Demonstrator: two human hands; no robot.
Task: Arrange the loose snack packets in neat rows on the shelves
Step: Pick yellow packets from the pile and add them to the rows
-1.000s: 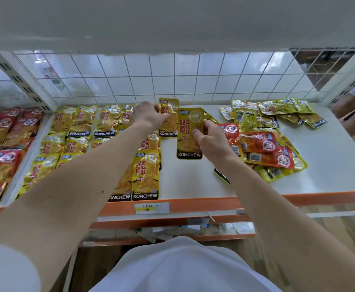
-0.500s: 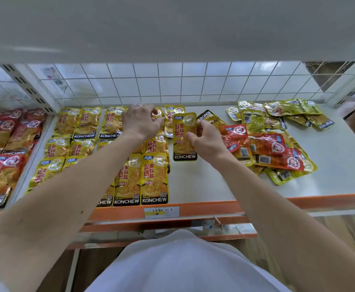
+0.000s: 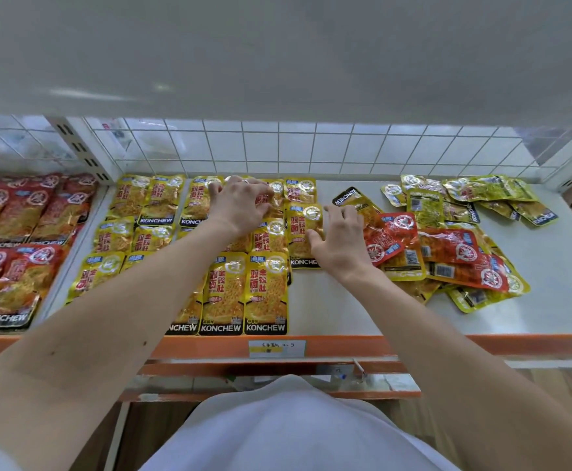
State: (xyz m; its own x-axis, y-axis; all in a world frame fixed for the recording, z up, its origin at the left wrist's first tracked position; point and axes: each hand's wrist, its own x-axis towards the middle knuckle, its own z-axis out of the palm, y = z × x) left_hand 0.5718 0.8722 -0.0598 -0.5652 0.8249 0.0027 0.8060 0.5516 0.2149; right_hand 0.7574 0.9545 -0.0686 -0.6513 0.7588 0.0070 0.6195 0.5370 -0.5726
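Yellow KONCHEW packets (image 3: 244,294) lie in overlapping rows on the left half of the white shelf (image 3: 328,307). My left hand (image 3: 240,207) rests with spread fingers on packets in the back row. My right hand (image 3: 340,241) lies on a yellow packet (image 3: 303,229) at the right end of the middle row, thumb on its face, fingers at its right edge. That packet lies flat on the shelf. A loose heap of red, yellow and green packets (image 3: 447,253) sits to the right of my right hand.
Red packets (image 3: 16,266) fill the neighbouring shelf bay on the left. A white wire grid (image 3: 311,147) backs the shelf, and an upper shelf overhangs it. An orange front rail with a price label (image 3: 276,348) runs along the front edge.
My right hand has lowered the yellow packet and moved it left against the rows. My left hand let go of the packet at the back and now rests on the back row.
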